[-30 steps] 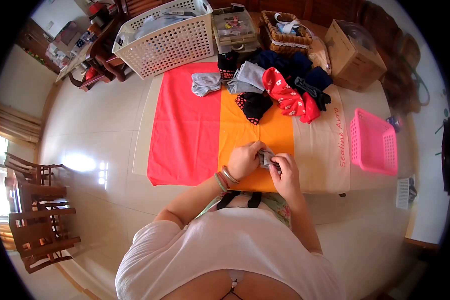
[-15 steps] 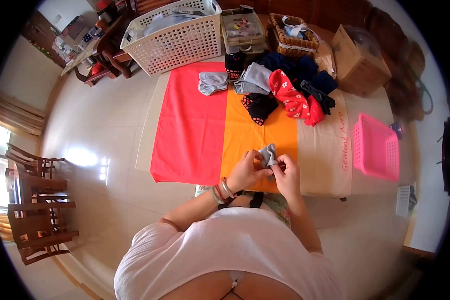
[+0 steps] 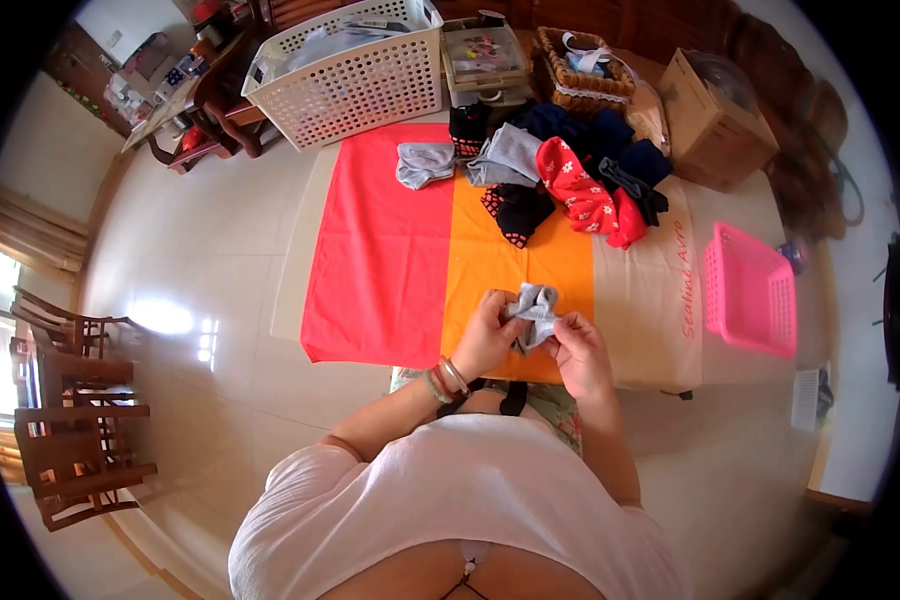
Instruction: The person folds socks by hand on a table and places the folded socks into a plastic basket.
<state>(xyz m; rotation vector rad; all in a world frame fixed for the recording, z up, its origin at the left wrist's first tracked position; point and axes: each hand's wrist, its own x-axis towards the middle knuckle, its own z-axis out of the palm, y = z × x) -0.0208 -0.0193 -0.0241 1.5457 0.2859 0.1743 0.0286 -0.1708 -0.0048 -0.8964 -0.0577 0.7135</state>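
A small grey sock (image 3: 536, 312) is stretched between my two hands above the orange band of the cloth (image 3: 515, 270). My left hand (image 3: 487, 332) pinches its left side, fingers closed. Its right edge is gripped between the thumb and fingers of my right hand (image 3: 579, 352). Beyond them lies a pile of clothes: a red garment with white flowers (image 3: 580, 195), a black piece with red grid trim (image 3: 518, 214), grey fabric (image 3: 510, 155) and dark blue fabric (image 3: 610, 135). A folded grey sock bundle (image 3: 426, 165) rests left of the pile, on the red band.
A white perforated basket (image 3: 355, 90) stands at the table's back left, beside a clear-lidded box (image 3: 486, 55). Further right are a wicker basket (image 3: 580, 90) and a cardboard box (image 3: 718, 120). A pink plastic basket (image 3: 752, 290) sits at the right edge. Wooden chairs (image 3: 75, 400) stand far left.
My hands have moved slightly apart, and the grey sock between them is now spread wider. The clothes pile and the baskets stay where they were.
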